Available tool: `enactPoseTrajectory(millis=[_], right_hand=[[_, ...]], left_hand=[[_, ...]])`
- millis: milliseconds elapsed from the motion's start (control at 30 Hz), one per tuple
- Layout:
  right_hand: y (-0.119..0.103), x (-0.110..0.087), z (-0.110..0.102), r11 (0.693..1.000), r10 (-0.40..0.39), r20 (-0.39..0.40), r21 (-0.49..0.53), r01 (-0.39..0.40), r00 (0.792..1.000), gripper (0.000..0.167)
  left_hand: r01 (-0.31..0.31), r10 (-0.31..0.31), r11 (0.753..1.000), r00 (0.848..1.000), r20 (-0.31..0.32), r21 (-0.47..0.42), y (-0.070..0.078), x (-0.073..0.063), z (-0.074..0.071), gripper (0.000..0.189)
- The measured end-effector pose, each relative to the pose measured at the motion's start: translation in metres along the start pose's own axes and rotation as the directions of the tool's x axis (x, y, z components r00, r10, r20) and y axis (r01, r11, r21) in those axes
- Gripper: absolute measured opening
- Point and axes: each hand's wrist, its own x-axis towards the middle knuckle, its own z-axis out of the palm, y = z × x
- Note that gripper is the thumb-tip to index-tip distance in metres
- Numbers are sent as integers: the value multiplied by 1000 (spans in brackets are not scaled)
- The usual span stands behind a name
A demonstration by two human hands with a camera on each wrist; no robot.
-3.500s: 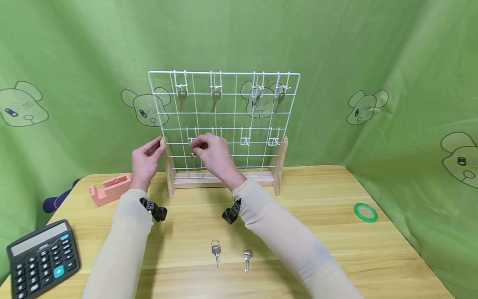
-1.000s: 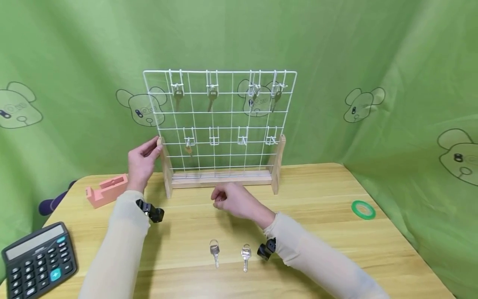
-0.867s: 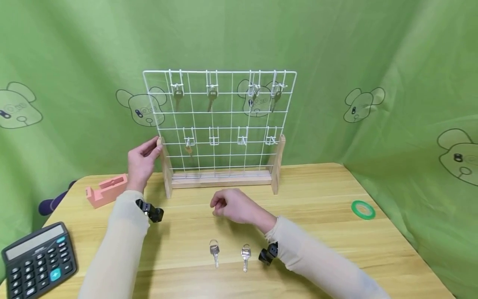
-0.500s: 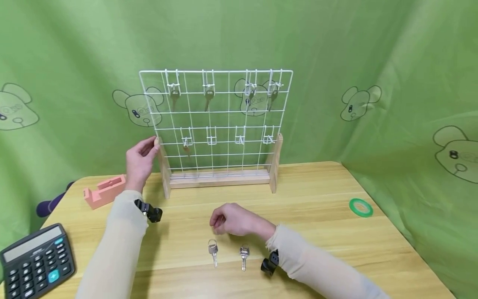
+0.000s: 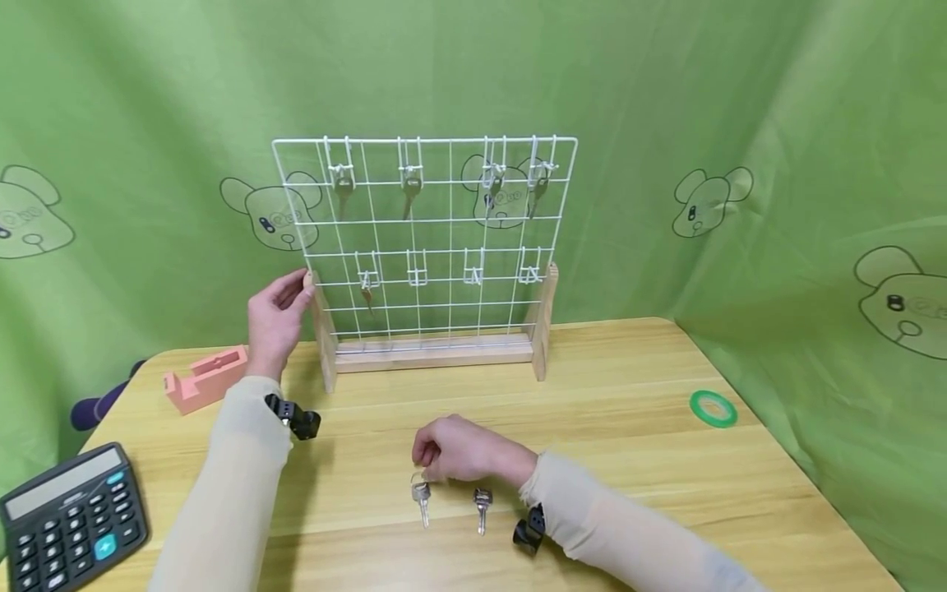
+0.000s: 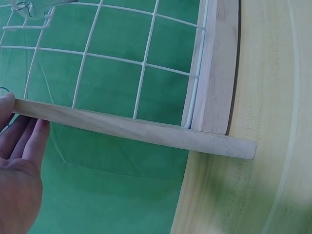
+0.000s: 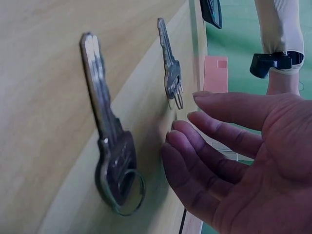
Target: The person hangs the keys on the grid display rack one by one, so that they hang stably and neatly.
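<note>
My left hand [image 5: 275, 325] grips the left wooden upright [image 6: 122, 127] of a white wire grid rack [image 5: 436, 357], thumb on one side and fingers on the other. Two silver keys with rings lie on the table: a left key [image 5: 422, 493] and a right key [image 5: 482, 499]. My right hand [image 5: 460, 448] is low over the table, fingertips right at the left key's ring. In the right wrist view, thumb and fingers [image 7: 214, 97] stand apart beside that ring, holding nothing. A brass-coloured key [image 5: 367, 298] hangs on the lower left hook; several more hang along the top row.
A pink tape dispenser [image 5: 207, 381] and a black calculator [image 5: 77, 518] are at the left. A roll of green tape [image 5: 713, 409] lies at the right. Green curtain [image 5: 629, 99] surrounds the table behind and at the sides. Three lower hooks [image 5: 473, 275] carry no key.
My right hand has left the lower left hook, where a key now hangs, and come down to the left key on the table. My left hand keeps holding the upright.
</note>
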Motion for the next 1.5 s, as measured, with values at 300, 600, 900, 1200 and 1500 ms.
enactPoseTrajectory(millis=[300, 600, 900, 1200, 1500], right_hand=[[-4, 1, 4, 995, 2, -24, -96, -5, 1000, 16], [-6, 1, 8, 987, -12, -52, -163, 4, 999, 15], [-7, 2, 12, 985, 34, -63, -169, -44, 997, 23], [-8, 0, 10, 992, 28, -63, -124, -36, 998, 24], [-9, -3, 5, 999, 10, -62, -53, -14, 998, 20]], left_hand=[[-3, 3, 1000, 1000, 12, -5, 0, 1, 0, 41], [11, -11, 1000, 1000, 13, 2, 1, 0, 1, 41], [16, -16, 1000, 1000, 18, 8, 0, -2, 2, 41], [20, -20, 1000, 1000, 16, 9, 1, -2, 0, 42], [31, -31, 999, 999, 15, 17, 0, -3, 0, 42]])
